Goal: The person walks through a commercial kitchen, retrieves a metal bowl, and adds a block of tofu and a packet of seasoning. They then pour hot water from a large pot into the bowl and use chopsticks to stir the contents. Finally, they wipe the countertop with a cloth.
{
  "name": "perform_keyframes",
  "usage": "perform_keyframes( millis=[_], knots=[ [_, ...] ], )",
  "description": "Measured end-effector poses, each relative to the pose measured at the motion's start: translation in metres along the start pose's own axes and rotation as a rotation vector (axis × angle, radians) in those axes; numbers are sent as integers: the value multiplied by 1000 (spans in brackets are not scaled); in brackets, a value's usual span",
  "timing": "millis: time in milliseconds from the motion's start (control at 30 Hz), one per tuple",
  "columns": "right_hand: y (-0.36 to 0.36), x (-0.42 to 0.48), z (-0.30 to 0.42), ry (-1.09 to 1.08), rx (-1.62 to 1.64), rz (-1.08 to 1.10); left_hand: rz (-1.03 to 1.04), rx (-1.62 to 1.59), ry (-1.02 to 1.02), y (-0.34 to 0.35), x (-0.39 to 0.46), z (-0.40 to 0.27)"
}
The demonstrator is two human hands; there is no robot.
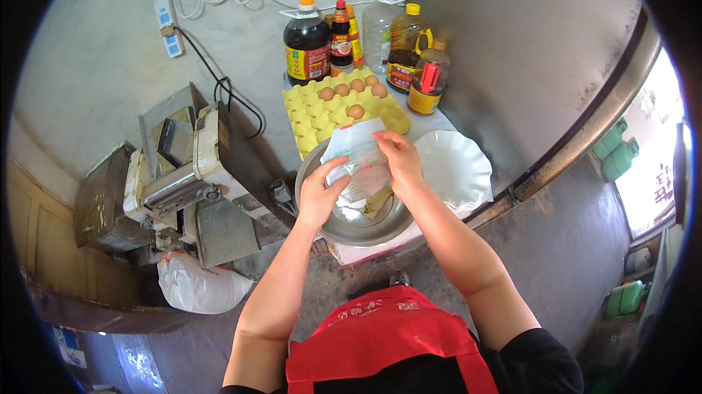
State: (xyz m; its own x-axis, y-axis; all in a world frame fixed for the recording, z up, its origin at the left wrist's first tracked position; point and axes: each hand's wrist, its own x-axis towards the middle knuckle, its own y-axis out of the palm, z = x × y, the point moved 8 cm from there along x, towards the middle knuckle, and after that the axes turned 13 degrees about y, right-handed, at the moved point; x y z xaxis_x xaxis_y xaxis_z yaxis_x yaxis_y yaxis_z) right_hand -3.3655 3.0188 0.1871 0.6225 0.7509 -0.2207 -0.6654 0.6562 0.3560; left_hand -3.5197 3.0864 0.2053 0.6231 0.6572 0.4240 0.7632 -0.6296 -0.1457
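Between my two hands is a thin, printed plastic packet point(359, 161), held over a round metal basin point(334, 229). My left hand point(323, 191) pinches its left side, thumb and fingers near the edge. The fingertips of my right hand point(400, 161) grip its upper right edge. Inside the basin, below the packet, lies a tan, flat piece point(378, 203) that I cannot identify, with something whitish beside it. Behind the basin, a yellow egg tray point(307, 114) bears several brown eggs point(355, 112). Right of the basin sits a stack of white scalloped plates point(452, 169).
Sauce bottles point(307, 46) and a clear jug point(378, 32) line the table's back. A roller machine point(175, 180) stands at left, above a white sack point(200, 287). A power strip point(169, 26) hangs on the wall. A metal-edged partition point(548, 169) borders the right side.
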Motion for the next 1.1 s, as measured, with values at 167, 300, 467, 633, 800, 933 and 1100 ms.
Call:
perform_keyframes(
  millis=[167,300,467,633,800,933,1100],
  knots=[
    [-6,-7,1,61,-124,-48,112,572,203,1,1,-27],
    [0,-23,24,-110,-577,17,64,630,285,-2,2,-38],
    [10,-44,38,-375,-1169,38,55,598,264,-8,8,-36],
    [9,-25,53,-660,-1257,51,-20,609,426,-12,23,-36],
    [24,4,65,-742,-1458,190,5,455,126,-4,53,-19],
    [48,32,61,-484,-1464,446,54,517,175,7,81,-11],
    [58,85,57,-466,-1522,598,-21,563,15,8,120,-1]
  ],
)
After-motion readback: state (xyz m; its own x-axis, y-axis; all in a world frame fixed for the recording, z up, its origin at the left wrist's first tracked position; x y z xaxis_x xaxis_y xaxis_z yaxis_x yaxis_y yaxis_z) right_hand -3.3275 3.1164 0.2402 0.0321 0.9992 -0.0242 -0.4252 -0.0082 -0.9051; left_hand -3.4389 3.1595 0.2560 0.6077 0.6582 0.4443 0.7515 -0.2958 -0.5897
